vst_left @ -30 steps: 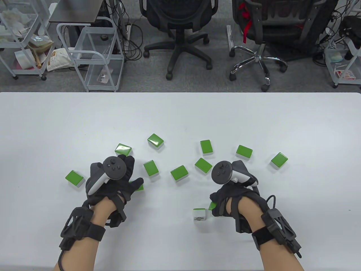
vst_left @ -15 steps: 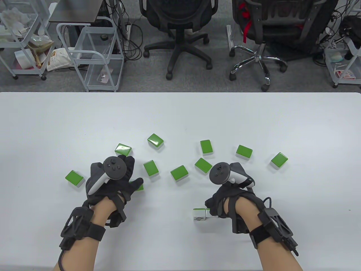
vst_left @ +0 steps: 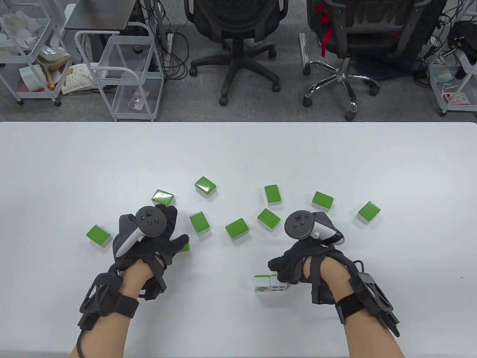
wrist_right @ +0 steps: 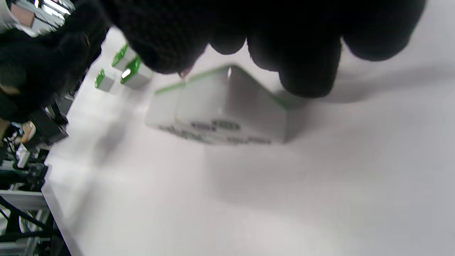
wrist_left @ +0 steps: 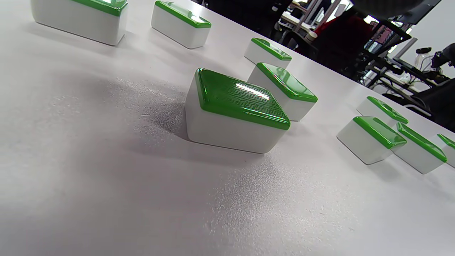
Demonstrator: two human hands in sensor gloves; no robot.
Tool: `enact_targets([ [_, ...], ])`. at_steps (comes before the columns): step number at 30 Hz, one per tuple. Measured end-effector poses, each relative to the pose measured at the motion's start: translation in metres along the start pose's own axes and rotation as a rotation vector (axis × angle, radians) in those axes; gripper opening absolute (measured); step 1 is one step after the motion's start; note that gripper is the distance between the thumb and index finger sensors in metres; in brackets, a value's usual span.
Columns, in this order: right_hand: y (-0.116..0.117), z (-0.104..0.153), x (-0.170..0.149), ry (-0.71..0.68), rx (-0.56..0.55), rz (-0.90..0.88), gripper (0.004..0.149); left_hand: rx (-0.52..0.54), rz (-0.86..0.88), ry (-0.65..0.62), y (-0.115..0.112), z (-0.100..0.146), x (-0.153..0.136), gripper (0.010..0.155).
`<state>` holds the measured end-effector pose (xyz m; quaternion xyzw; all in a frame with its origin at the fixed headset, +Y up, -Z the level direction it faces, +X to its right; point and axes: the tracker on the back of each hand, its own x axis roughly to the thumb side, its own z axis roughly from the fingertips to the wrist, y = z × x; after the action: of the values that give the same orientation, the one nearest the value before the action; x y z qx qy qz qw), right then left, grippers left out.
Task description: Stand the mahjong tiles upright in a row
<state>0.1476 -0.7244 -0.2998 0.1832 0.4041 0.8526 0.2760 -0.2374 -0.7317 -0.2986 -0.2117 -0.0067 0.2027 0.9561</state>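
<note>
Two tiles stand upright and touching near the front of the white bench (vst_left: 238, 149): the left tile (vst_left: 263, 284) and the right tile (vst_left: 278, 285), both white with green backs, printed faces toward the person, the pair running left to right. The right hand (vst_left: 298, 263) rests its fingers (wrist_right: 302, 67) over the right tile's top; whether this grip pinches it I cannot tell. Other tiles lie flat, green side up. The left hand (vst_left: 149, 242) lies spread, grip apart, over one flat tile (wrist_left: 234, 110).

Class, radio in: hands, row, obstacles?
Right hand on second standing tile, touching first. Left hand resting over a flat tile. Other tiles flat, green up. Nothing blocking the row.
</note>
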Motion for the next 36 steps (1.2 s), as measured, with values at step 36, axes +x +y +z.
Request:
enact_targets([
  [36,-0.112,0.022,-0.145,0.764,-0.735,0.458,0.073,0.001,0.023,0.010,0.003,-0.004,-0.007,0.088],
])
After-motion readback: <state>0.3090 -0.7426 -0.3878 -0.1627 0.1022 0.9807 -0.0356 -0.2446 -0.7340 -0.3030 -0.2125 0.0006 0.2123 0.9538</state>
